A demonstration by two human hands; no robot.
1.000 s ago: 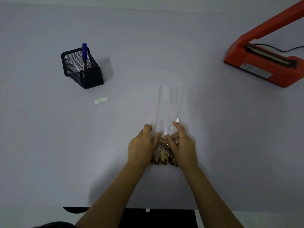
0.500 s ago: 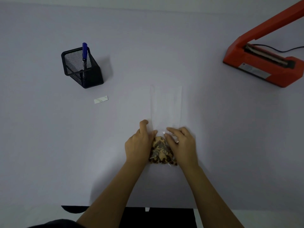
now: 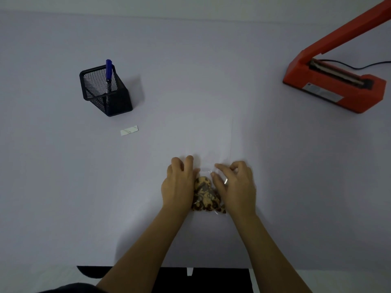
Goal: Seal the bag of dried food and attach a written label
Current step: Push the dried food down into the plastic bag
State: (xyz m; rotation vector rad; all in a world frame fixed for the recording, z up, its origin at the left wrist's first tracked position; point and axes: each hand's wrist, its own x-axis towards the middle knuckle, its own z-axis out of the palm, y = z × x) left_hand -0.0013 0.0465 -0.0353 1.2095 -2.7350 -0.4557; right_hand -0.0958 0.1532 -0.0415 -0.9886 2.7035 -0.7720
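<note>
A clear plastic bag [image 3: 213, 140] lies flat on the table, its empty upper part stretching away from me. Brown and tan dried food [image 3: 204, 195] is bunched at its near end. My left hand [image 3: 179, 185] presses against the left side of the food. On the right side my right hand [image 3: 234, 187] rests with curled fingers on the bag. A small white label [image 3: 129, 130] lies to the left. A blue pen [image 3: 109, 72] stands in a black mesh holder [image 3: 105, 92]. An orange heat sealer [image 3: 336, 87] sits at the far right, its arm raised.
The sealer's black cable [image 3: 357, 65] runs off the right edge. A dark strip [image 3: 211, 280] borders the table's near edge. The white tabletop [image 3: 63, 187] spreads wide on both sides of the bag.
The upper part of the bag, which stood up a second ago, now lies flat on the table. Both hands have shifted slightly toward me and spread along the food's sides.
</note>
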